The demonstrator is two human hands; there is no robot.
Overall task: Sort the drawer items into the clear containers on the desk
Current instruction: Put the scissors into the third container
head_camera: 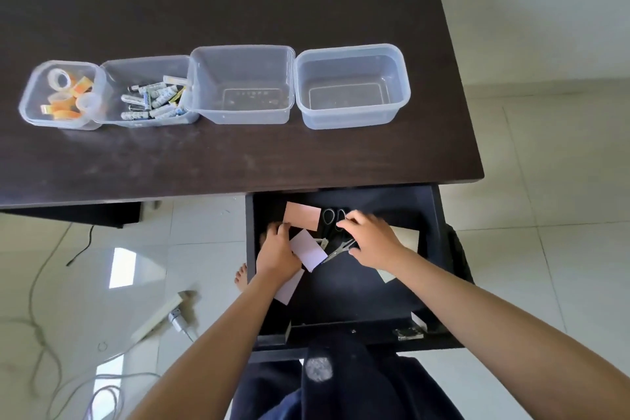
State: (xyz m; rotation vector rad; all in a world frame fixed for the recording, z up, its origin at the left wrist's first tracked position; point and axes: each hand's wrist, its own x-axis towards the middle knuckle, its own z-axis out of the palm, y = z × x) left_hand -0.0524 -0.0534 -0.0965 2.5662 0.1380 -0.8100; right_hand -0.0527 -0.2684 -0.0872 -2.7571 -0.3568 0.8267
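Scissors (335, 232) lie in the drawer (429, 215), handles away from me, under my right hand (370, 240) (fingers curled onto them), while my left hand (276, 254) pinches paper cards (308, 249).

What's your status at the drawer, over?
Both hands in drawer: left hand on paper cards, right hand over scissors. Two containers empty. Nothing blocking.
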